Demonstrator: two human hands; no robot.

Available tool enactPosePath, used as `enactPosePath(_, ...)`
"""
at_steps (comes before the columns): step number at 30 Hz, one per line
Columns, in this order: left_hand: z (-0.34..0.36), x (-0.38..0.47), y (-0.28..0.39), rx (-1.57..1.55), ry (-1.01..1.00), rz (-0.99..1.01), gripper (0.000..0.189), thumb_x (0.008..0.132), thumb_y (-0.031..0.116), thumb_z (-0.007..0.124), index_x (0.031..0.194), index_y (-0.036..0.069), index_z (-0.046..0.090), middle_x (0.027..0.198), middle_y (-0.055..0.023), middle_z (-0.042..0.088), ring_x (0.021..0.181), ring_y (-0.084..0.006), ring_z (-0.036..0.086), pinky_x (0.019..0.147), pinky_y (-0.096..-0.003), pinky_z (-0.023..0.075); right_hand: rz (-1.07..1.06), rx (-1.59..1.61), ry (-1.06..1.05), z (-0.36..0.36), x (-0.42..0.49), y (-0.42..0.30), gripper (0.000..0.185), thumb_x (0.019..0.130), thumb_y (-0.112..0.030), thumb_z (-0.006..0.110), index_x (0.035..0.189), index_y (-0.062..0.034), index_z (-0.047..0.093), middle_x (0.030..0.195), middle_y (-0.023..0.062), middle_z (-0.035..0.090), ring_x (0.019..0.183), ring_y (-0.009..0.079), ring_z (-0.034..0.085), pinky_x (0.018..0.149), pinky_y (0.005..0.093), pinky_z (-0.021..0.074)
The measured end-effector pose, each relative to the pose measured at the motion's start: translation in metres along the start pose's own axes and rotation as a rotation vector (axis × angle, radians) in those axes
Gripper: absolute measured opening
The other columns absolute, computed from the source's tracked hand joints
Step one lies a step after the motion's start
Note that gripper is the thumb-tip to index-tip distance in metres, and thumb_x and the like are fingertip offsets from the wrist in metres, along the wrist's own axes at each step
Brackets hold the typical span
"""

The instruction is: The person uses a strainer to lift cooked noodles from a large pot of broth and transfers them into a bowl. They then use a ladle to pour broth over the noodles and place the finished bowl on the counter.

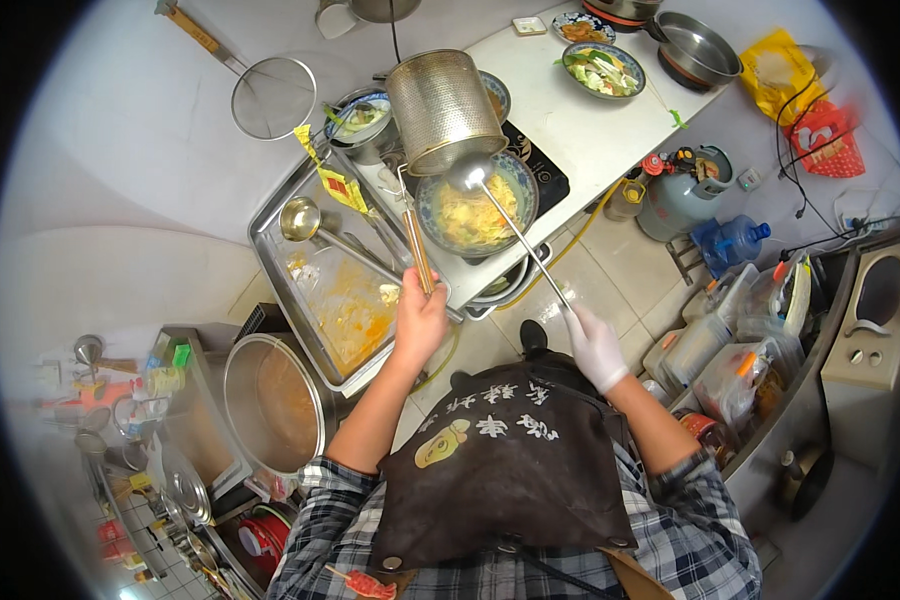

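My bare left hand (422, 313) grips the wooden handle of a noodle strainer basket (444, 101). The perforated metal cylinder is tipped on its side above a blue-patterned bowl (534, 196), its rim toward me. Food that looks like noodles with vegetables (481, 214) fills the bowl. In a pale thin glove, my right hand (595, 346) holds the long shaft of a steel ladle (469, 174). The ladle's cup lies over the bowl, close by the basket's rim; whether they touch cannot be told. The inside of the basket is hidden.
Left of the bowl, a stained steel tray (345, 319) holds another ladle (300, 218). A large pot of brown liquid (277, 405) stands near my left elbow. Bowls of vegetables (604, 73) sit on the white table (544, 82). A gas cylinder (679, 202) stands on the floor at right.
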State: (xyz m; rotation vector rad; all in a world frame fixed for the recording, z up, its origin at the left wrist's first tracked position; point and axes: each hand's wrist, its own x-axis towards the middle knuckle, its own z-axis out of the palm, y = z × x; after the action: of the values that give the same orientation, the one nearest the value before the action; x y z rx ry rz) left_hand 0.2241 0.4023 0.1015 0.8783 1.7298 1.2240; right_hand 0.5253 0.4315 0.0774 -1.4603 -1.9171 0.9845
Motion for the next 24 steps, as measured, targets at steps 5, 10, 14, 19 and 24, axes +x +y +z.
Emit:
enactPosePath(5,0.0,0.002,0.009,-0.173,-0.065,-0.108,0.017,0.104,0.008,0.054,0.115,0.015,0.043,0.069,0.0015,0.046,0.043,-0.0104,0.04,0.039,-0.0298,0.0318,-0.072,0.111,-0.052,-0.023,-0.017,0.006,0.026,0.107,-0.019,0.058,0.12,-0.0028,0.072,0.101,0.0247,0.074,0.094,0.0461,0.071,0.084,0.0497,0.0564)
enactPosePath(10,0.01,-0.002,0.016,-0.218,-0.113,-0.111,0.018,0.106,0.005,0.051,0.116,0.016,0.04,0.068,0.0013,0.046,0.04,-0.0108,0.038,0.036,-0.0297,0.0292,0.059,0.534,-0.215,0.016,0.097,-0.018,0.031,0.11,-0.023,0.058,0.122,0.0023,0.07,0.076,0.0067,0.058,0.07,0.0145,0.051,0.068,0.0311,0.0471)
enactPosePath(14,0.02,0.008,0.014,-0.185,-0.053,-0.063,0.018,0.106,0.006,0.051,0.117,0.013,0.04,0.068,-0.0002,0.046,0.038,-0.0118,0.037,0.036,-0.0293,0.0333,-0.008,0.2,-0.213,-0.015,0.082,0.005,0.032,0.107,-0.028,0.057,0.119,-0.0024,0.072,0.099,0.0247,0.072,0.09,0.0417,0.07,0.08,0.0424,0.0545)
enactPosePath(19,0.018,0.02,0.018,-0.216,0.037,-0.123,0.017,0.104,0.008,0.054,0.115,0.014,0.043,0.067,0.0013,0.046,0.045,-0.0112,0.043,0.04,-0.031,0.0344,0.003,-0.097,-0.119,-0.073,-0.001,0.036,0.025,0.104,-0.022,0.063,0.112,-0.0022,0.075,0.091,0.0249,0.074,0.088,0.0438,0.073,0.078,0.045,0.0582)
enactPosePath(24,0.003,0.007,0.036,-0.442,0.012,-0.135,0.019,0.104,0.007,0.055,0.116,0.015,0.045,0.06,0.002,0.04,0.04,-0.0112,0.035,0.036,-0.0309,0.0299,-0.049,-0.086,-0.094,-0.075,0.02,0.035,0.019,0.1,-0.014,0.068,0.111,-0.0004,0.076,0.087,0.0238,0.074,0.08,0.0416,0.073,0.068,0.0446,0.0574)
